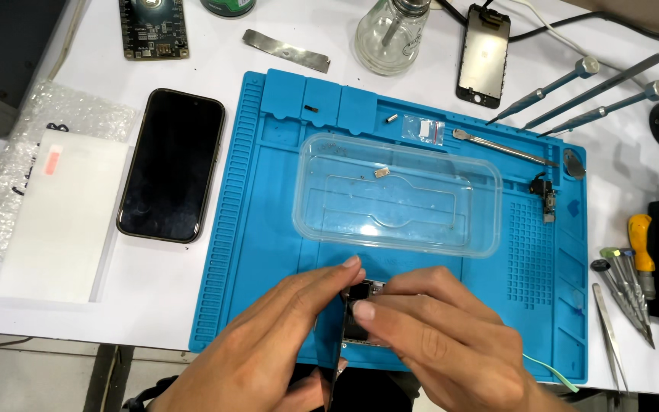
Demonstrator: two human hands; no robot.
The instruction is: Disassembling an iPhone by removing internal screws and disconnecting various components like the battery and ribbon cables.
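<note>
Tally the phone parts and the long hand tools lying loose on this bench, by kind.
Whole phone: 1
Detached screen: 1
Opened phone in both hands: 1
Long grey tools, top right: 3
Screwdrivers, right edge: about 4
Tweezers: 1
Total: about 11

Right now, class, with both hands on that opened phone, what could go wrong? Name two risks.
The opened phone hangs over the blue mat's near edge, so a slip by the left hand or right hand may drop it. Tiny loose parts on the mat could easily get knocked away.

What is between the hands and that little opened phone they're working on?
Nothing visible. Both the left hand and right hand already touch the opened phone directly; the clear tray lies farther back on the blue mat.
</note>
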